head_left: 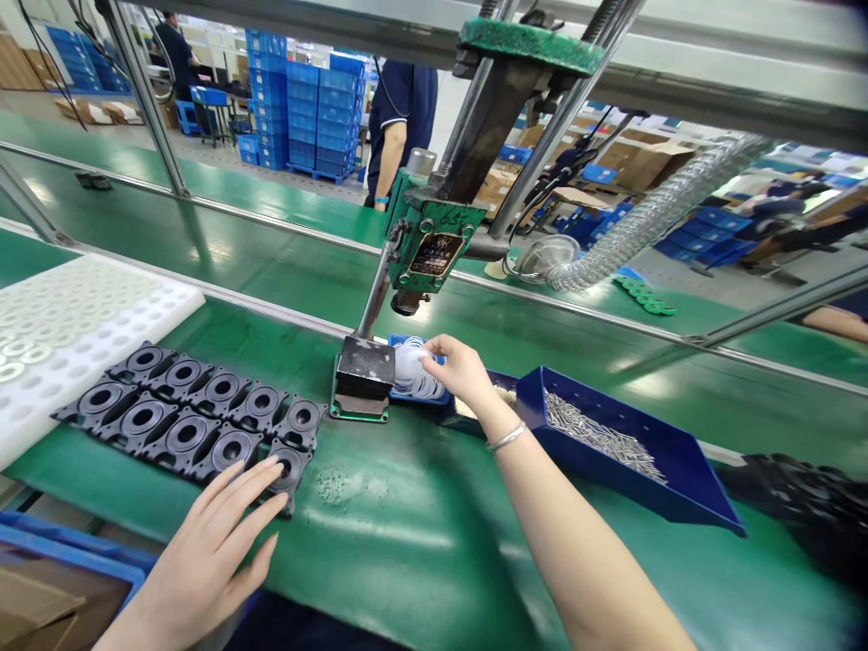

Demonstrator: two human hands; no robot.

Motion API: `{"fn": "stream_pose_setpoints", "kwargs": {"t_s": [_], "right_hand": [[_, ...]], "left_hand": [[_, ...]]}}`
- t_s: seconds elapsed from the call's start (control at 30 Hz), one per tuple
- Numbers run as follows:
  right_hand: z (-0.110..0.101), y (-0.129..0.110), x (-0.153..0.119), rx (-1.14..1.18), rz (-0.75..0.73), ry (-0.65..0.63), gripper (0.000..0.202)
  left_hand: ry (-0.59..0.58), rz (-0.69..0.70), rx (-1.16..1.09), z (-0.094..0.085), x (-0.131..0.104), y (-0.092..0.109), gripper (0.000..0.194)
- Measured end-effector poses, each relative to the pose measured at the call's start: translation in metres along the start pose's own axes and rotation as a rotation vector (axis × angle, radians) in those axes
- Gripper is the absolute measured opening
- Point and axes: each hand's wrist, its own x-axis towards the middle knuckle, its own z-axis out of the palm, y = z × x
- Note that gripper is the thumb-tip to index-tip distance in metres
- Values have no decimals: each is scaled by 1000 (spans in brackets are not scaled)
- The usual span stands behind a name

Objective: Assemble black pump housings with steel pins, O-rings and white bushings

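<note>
My right hand (461, 371) reaches over a small blue tray (444, 398) of thin, translucent white rings (424, 391). Its thumb and forefinger are pinched on a thin white disc (408, 363) at the tray; whether that piece has a hole is not clear. My left hand (221, 542) lies with fingers stretched out over the near right end of two rows of black plastic housings (192, 432). Its fingertips are at the nearest housing on the right, a square-cornered piece with a round ringed opening (288, 466).
A green hand press (434, 240) rises over its black block (366, 366). Right of the tray is a blue bin (630, 493) of metal pins (600, 434). A white foam tray (163, 303) lies left, black parts (806, 497) far right. A person (407, 108) stands beyond the bench.
</note>
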Motion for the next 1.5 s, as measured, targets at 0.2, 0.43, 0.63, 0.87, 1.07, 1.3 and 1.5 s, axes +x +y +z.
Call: {"fn": "stream_pose_setpoints", "kwargs": {"t_s": [0.2, 0.43, 0.63, 0.87, 1.07, 1.3, 1.5], "right_hand": [[-13, -11, 1, 370, 138, 76, 50], [-24, -70, -36, 580, 141, 56, 46], [31, -146, -84, 537, -103, -430, 18], [83, -187, -87, 538, -196, -663, 27], [128, -205, -69, 557, -283, -649, 24], [191, -236, -21, 478, -256, -594, 37], [274, -257, 26, 427, -285, -675, 28]], "left_hand": [[-47, 40, 79, -8, 10, -11, 55], [-194, -475, -433, -8, 42, 7, 53], [-249, -837, -1311, 4, 82, 34, 73], [57, -1034, -1158, -8, 60, 3, 27], [267, -1136, -1068, -18, 24, -18, 25], [664, -1211, -1369, -41, -1, -46, 34], [623, -1235, -1254, -64, -5, -73, 40]]}}
